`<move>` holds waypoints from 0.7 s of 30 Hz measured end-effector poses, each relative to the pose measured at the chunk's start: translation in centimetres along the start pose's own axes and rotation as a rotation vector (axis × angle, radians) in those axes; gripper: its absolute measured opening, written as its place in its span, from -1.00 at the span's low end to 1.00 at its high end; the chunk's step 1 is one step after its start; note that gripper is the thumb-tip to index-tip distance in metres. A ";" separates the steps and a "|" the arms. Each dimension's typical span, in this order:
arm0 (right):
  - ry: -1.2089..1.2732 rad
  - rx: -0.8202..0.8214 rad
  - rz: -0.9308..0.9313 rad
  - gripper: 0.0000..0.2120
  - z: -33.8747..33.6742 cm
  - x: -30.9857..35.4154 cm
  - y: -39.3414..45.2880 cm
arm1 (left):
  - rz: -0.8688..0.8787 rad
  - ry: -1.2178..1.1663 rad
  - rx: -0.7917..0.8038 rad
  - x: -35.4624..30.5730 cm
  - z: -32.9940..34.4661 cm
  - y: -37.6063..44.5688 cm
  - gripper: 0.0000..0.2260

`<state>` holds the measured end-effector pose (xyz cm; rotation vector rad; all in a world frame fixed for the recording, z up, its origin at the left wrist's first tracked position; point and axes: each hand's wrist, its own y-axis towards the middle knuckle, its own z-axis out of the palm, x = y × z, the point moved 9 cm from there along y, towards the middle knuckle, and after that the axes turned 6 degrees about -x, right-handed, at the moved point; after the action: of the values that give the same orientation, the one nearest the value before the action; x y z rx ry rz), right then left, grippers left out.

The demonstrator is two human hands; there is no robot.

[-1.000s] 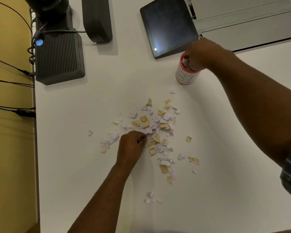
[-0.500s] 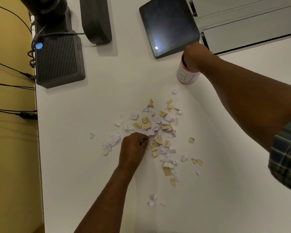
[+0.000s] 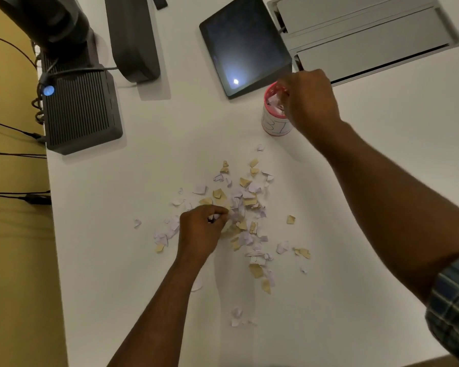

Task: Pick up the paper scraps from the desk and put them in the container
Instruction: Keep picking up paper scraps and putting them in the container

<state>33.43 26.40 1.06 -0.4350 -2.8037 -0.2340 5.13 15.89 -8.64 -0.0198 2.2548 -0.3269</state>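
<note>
Progress: early. Container (image 3: pixel 275 120) holds some scraps, my right hand (image 3: pixel 309 102) over its rim, fingers bunched; can't tell if anything's still pinched. Left hand (image 3: pixel 200 233) clamped on paper scraps (image 3: pixel 245 205) mid-desk (image 3: pixel 355 181). Most of the pile remains.

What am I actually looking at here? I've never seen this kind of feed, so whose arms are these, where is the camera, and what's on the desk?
There is no machine here: a person works with bare hands, and the single camera sits on their head, looking down. The white desk carries a scatter of torn paper scraps, white and tan. The left hand is curled in the pile, pinching up scraps. The right hand is at the mouth of the container, a small pink-rimmed cup that already holds scraps; whether it still grips any is hidden. Further back are a dark tablet, a black ribbed box with a blue light and a grey tray.
</note>
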 end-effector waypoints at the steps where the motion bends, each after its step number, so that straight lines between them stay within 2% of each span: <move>1: 0.085 -0.146 -0.009 -0.74 -1.2 -0.2 -1.1 | -0.017 -0.032 0.011 -0.6 0.1 0.3 -0.92; 3: 0.269 -0.376 0.015 -0.76 -2.3 -1.5 -4.0 | -0.065 -0.103 0.037 -2.1 0.3 1.3 -0.90; 4: 0.334 -0.439 0.034 -0.75 -2.1 -2.3 -5.6 | -0.078 -0.140 0.047 -3.0 0.4 1.9 -0.90; 6: 0.374 -0.447 0.077 -0.72 0.2 -3.9 -8.8 | -0.060 -0.205 0.057 -5.5 0.5 3.2 -0.89; 8: 0.323 -0.307 0.139 -0.64 3.9 -5.5 -11.7 | -0.019 -0.250 0.066 -8.2 0.7 4.7 -0.90; 10: 0.218 -0.074 0.162 -0.47 7.9 -6.8 -14.1 | 0.046 -0.236 0.060 -11.0 1.0 6.4 -0.93; 13: 0.058 0.146 0.076 -0.30 11.6 -7.7 -16.8 | 0.191 -0.128 0.024 -15.6 1.9 9.0 -0.93; 17: -0.068 0.185 0.034 -0.31 12.7 -8.0 -17.7 | 0.437 0.183 -0.039 -21.2 4.6 11.3 -0.86; 21: -0.044 0.161 0.087 -0.34 12.6 -8.4 -17.6 | 0.511 0.421 0.043 -23.8 8.9 14.0 -0.79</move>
<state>32.18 10.07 -15.44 -0.5276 -2.8103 0.0199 28.66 30.35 0.34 0.6941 2.5565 -0.1062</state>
